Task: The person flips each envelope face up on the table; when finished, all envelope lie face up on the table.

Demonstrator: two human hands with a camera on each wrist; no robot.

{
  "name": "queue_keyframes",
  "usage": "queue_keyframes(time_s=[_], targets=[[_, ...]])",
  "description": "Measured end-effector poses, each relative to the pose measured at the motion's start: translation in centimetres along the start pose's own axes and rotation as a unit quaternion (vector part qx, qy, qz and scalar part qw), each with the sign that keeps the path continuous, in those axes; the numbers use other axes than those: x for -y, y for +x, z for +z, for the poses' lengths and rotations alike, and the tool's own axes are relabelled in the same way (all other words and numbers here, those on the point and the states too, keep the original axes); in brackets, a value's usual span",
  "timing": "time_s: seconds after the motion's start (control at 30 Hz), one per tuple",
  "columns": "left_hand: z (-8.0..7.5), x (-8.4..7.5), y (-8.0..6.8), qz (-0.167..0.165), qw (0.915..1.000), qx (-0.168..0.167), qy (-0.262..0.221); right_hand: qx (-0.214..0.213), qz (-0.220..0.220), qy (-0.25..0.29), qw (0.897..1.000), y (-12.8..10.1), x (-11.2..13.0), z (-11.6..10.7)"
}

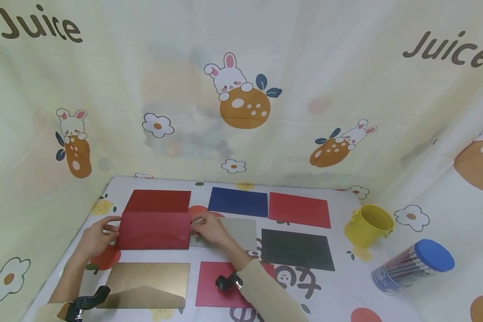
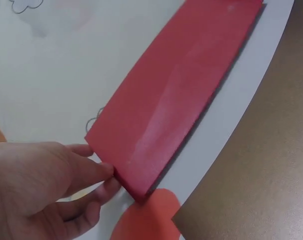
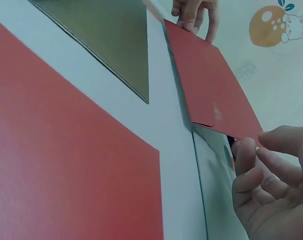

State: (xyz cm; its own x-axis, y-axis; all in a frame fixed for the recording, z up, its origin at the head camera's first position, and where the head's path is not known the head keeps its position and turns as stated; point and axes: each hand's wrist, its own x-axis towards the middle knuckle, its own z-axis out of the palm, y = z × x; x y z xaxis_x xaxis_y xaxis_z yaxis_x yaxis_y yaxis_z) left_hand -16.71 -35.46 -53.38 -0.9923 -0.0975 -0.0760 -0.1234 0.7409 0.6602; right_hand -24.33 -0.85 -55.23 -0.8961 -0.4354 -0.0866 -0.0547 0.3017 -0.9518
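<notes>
On the table (image 1: pixel 338 286), red envelope (image 1: pixel 154 230) between both hands, fingertips hidden

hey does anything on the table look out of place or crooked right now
One thing: the dark red envelope held at both ends by the left hand and right hand overlaps the silver envelope. The other envelopes lie apart in neat rows.

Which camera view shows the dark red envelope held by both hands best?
The head view: the whole dark red envelope shows between both hands. The left wrist view shows its left end and long face; the right wrist view shows it obliquely.
</notes>
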Motion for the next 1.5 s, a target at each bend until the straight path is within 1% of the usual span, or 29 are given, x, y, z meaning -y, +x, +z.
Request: queue_keyframes(time_s=[0.17, 0.3, 0.43, 0.6, 0.83, 0.9, 0.97, 1.1, 1.17, 1.3, 1.5], targets=[[0.1, 0.3, -0.2, -0.025, 0.9997, -0.002, 0.001, 0.012, 0.013, 0.0, 1.0, -0.1, -0.1, 0.2], [0.2, 0.4, -0.4, -0.052, 0.9986, -0.006, 0.011, 0.028, 0.027, 0.021, 0.999, -0.2, -0.2, 0.5], [0.0, 0.5, -0.7, -0.072, 0.9971, -0.012, 0.02, 0.038, 0.026, 0.043, 0.998, -0.3, -0.1, 0.7], [-0.3, 0.6, -0.9, -0.08, 0.9966, -0.01, 0.014, 0.053, 0.028, 0.049, 0.997, -0.4, -0.3, 0.9], [-0.7, 1.1, -1.3, -0.089, 0.996, 0.002, 0.001, 0.059, 0.032, 0.038, 0.997, -0.4, -0.5, 0.8], [-0.9, 1.2, -1.3, -0.089, 0.996, 0.001, -0.008, 0.059, 0.03, 0.03, 0.997, -0.3, -0.4, 0.6], [-0.9, 1.2, -1.2, -0.081, 0.9966, -0.002, -0.016, 0.057, 0.026, 0.022, 0.998, -0.2, -0.2, 0.4], [-0.7, 1.2, -0.6, -0.054, 0.998, -0.011, -0.032, 0.053, 0.014, 0.025, 0.998, 0.2, 0.1, -0.1], [-0.5, 1.1, -0.2, -0.048, 0.9978, -0.016, -0.043, 0.054, 0.007, 0.027, 0.998, 0.3, 0.2, -0.2], [0.0, 0.8, 1.1, -0.052, 0.996, -0.014, -0.071, 0.054, 0.006, 0.029, 0.998, 0.6, 0.6, -0.1], [0.7, 0.3, 2.9, -0.06, 0.9919, -0.005, -0.112, 0.046, 0.009, 0.061, 0.997, 1.3, 1.0, 0.5]])
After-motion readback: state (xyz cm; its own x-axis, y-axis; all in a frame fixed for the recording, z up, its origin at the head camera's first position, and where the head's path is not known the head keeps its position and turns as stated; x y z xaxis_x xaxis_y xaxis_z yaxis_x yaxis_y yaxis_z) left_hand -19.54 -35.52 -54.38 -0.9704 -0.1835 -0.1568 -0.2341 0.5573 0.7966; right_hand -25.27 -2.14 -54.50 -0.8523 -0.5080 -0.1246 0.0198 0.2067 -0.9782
